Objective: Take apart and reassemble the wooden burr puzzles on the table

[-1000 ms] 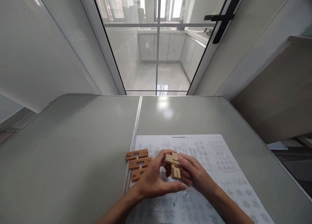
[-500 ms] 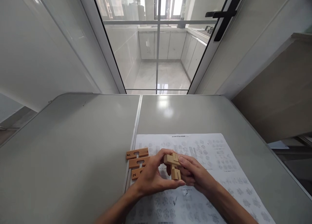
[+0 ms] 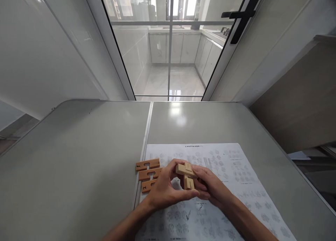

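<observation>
Light wooden puzzle blocks (image 3: 185, 169), fitted crosswise into one another, are held up over the printed sheet. My left hand (image 3: 164, 188) curves around their left side, with the thumb under the lower block end and the index finger at the top. From the right, my right hand (image 3: 214, 186) grips the same blocks, its thumb on their upper right end. Beside my left hand lie three darker, notched wooden pieces, among them a piece with a number at the top (image 3: 140, 166), one in the middle (image 3: 143, 175) and one marked 2 (image 3: 144, 187), partly covered by the hand.
A large sheet with faint printed diagrams (image 3: 257, 199) lies on the grey table (image 3: 105, 146). A metal seam (image 3: 147, 123) runs across the tabletop. Beyond the far edge stands a glass door (image 3: 181, 59) with a black handle (image 3: 245, 15).
The wooden blocks have tilted slightly and their lower end has risen a little. My left thumb has shifted up, and the fingers of my right hand have moved beneath the blocks.
</observation>
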Demonstrator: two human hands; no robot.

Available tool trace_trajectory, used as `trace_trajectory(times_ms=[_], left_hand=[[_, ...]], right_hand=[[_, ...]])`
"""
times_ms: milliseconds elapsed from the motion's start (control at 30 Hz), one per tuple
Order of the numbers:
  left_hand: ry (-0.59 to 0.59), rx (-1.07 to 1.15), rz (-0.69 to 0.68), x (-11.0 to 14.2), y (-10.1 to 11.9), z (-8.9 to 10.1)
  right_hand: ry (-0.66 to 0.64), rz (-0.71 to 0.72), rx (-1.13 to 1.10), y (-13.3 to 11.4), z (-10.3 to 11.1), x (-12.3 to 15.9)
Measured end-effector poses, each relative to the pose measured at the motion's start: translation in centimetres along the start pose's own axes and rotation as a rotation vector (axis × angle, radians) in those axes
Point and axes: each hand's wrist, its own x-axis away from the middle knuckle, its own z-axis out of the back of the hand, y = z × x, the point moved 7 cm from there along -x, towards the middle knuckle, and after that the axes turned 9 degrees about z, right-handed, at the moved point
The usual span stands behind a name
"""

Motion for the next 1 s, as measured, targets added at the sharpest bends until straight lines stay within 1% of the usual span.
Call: trace_trajectory(times_ms=[100, 133, 200, 300, 333, 400, 500, 633, 700, 867, 1000], left_hand=[[-0.018, 0.168, 0.053, -0.3, -0.6, 0.2], [-0.020, 0.215, 0.060, -0.4, -0.8, 0.3], [-0.018, 0.289, 0.068, -0.5, -1.0, 0.7], [-0.018, 0.353, 0.077, -0.6, -1.0, 0.9], [-0.013, 0.365, 0.076, -0.6, -1.0, 1.0], [-0.005, 0.386, 0.077, -0.5, -0.8, 1.0], [0.022, 0.421, 0.069, -0.4, -0.8, 1.2], [0.054, 0.465, 0.045, -0.6, -1.2, 1.7], [0.081, 0.486, 0.035, -0.6, -1.4, 2.0], [0.143, 0.519, 0.031, -0.8, -1.6, 2.5], [0.167, 0.519, 0.034, -0.7, -1.7, 2.6]], right_hand=[[0.030, 0.105, 0.057, -0.8, 0.1, -0.2], [0.085, 0.140, 0.081, -1.2, 0.4, -0.1], [0.245, 0.207, 0.174, -2.2, 1.5, 0.2], [0.460, 0.285, 0.411, -3.7, 3.0, 1.0], [0.500, 0.306, 0.499, -4.2, 3.3, 1.2], [0.520, 0.354, 0.661, -4.8, 3.5, 1.4], [0.439, 0.421, 0.875, -5.1, 2.8, 1.2], [0.238, 0.545, 1.102, -4.9, 0.8, 0.8], [0.152, 0.574, 1.193, -4.4, 0.1, 0.8], [0.044, 0.592, 1.373, -3.5, -0.2, 0.8], [-0.027, 0.606, 1.422, -3.4, -0.6, 0.6]])
